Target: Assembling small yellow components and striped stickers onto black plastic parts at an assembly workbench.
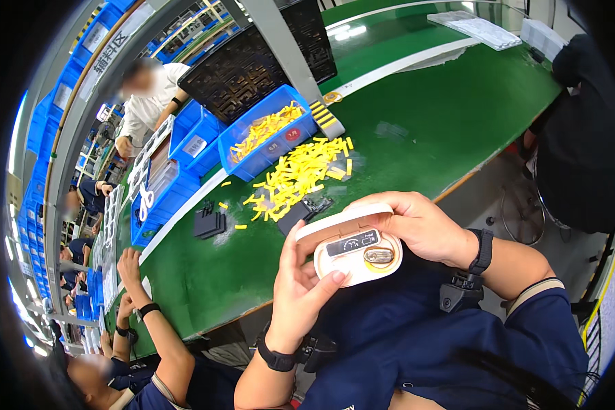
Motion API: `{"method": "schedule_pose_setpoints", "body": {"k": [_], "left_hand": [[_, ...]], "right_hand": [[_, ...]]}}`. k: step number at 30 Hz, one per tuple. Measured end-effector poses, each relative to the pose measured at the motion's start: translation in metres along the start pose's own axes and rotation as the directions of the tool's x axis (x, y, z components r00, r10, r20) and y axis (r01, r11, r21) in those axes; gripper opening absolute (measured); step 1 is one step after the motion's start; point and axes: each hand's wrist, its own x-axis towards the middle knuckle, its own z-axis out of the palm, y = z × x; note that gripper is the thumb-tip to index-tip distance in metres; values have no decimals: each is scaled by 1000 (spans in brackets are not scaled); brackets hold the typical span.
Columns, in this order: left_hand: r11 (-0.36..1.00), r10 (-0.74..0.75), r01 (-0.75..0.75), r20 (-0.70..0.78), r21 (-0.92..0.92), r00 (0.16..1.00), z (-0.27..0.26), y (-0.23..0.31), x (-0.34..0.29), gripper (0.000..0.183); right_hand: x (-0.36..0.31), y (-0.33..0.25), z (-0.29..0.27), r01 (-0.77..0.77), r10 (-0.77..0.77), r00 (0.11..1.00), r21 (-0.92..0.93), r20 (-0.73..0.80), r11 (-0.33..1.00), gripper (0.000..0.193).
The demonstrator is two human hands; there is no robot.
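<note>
Co-worker: a person at the far left rests a hand on the green table, well apart from the wearer's hands.
Black parts: a few small black pieces lie on the table, left of the yellow heap.
Blue bin: an open bin holds yellow clips, just behind the loose heap.
Yellow clips: a loose heap spreads on the table, beyond both hands and apart from them.
Left hand: the left hand is closed on the case from below and the left, thumb tip pressed on its front rim.
Case: a cream oval case is held in the air between both hands, near the body, over the lap. Its long axis runs left to right, tilted up to the right. Its lid is open, showing a dark strip and a small metal piece inside.
Right hand: the right hand grips the case's upper right end, fingers curled over the lid.
Nearness: both hands touch the case; neither is nearer.
</note>
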Motion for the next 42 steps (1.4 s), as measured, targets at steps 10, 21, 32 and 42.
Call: {"method": "schedule_pose_setpoints", "body": {"k": [10,21,32,42], "left_hand": [[928,-190,205,80,-312,979,-28,33,29,55],[835,-5,41,68,-549,998,-60,49,51,65],[914,184,-259,-250,-311,951,-92,74,106,45],[938,338,-203,-627,279,702,-224,128,222,50]], "right_hand": [[59,-18,4,226,-185,963,-216,196,950,32],[108,-38,0,556,-252,790,-478,559,681,69],[148,-33,-6,290,-268,951,-148,154,946,49],[140,-14,-18,523,-390,850,-663,355,536,38]]}}
